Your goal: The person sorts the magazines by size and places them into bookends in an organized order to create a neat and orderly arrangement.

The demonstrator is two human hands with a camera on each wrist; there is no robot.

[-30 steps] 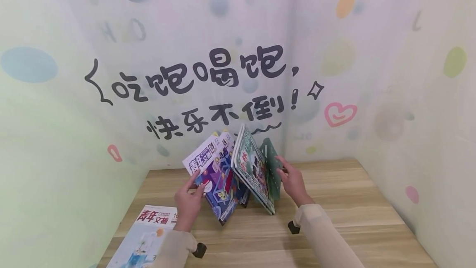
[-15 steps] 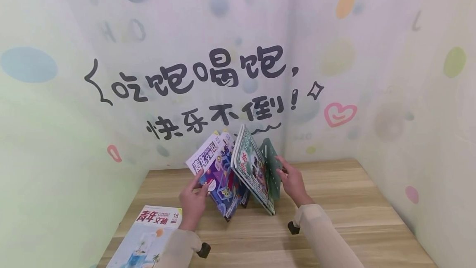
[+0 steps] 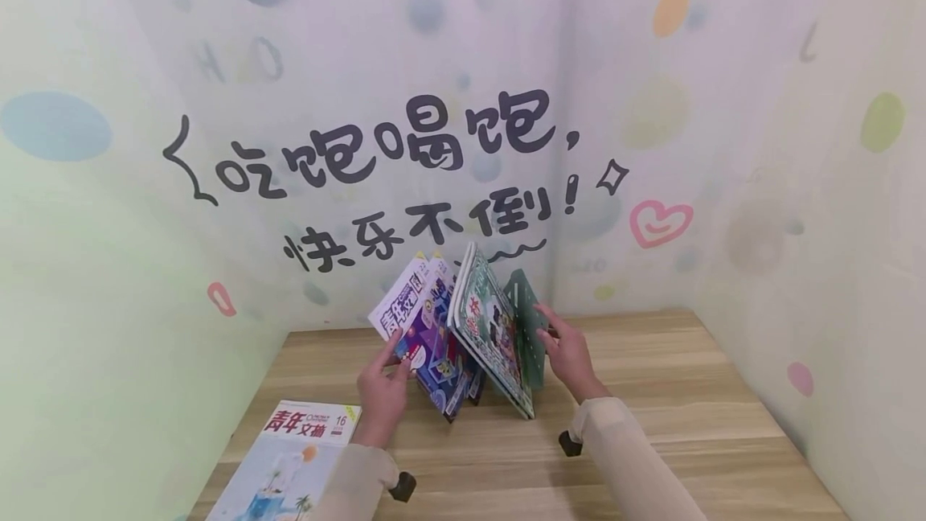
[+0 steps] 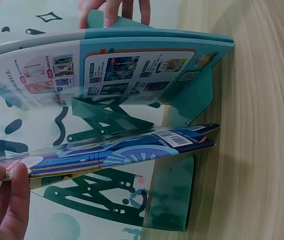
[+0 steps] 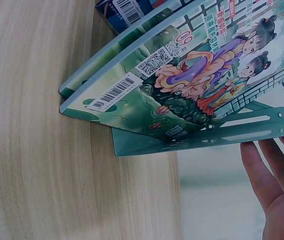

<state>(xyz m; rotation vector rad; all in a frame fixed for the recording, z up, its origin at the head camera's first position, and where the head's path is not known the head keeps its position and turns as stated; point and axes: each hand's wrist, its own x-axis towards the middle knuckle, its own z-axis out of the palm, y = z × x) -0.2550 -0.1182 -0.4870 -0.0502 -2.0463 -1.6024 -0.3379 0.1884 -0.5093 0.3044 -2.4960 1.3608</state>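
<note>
My left hand (image 3: 382,394) pinches the near edge of a magazine (image 3: 428,354) with a white and purple cover, standing tilted. A second similar magazine (image 3: 444,289) is close behind it. In the left wrist view, they stand between the end plates of a green expandable bookend (image 4: 169,200) with a slotted lattice. Two green-covered magazines (image 3: 495,332) lean against its right part. My right hand (image 3: 571,354) holds the bookend's right plate (image 3: 534,332) by its edge. In the right wrist view, that hand's fingers (image 5: 261,172) touch the plate beside the front green magazine.
Another magazine (image 3: 278,457), with a pale blue cover, lies flat on the wooden table (image 3: 651,424) at the front left, partly under my left sleeve (image 3: 354,481). Printed white walls (image 3: 463,47) close in the table at the back and sides.
My left hand has moved right and slightly down with the purple magazine, bringing it nearer the other magazines. More of the flat magazine shows. My right hand and the bookend stay in place.
</note>
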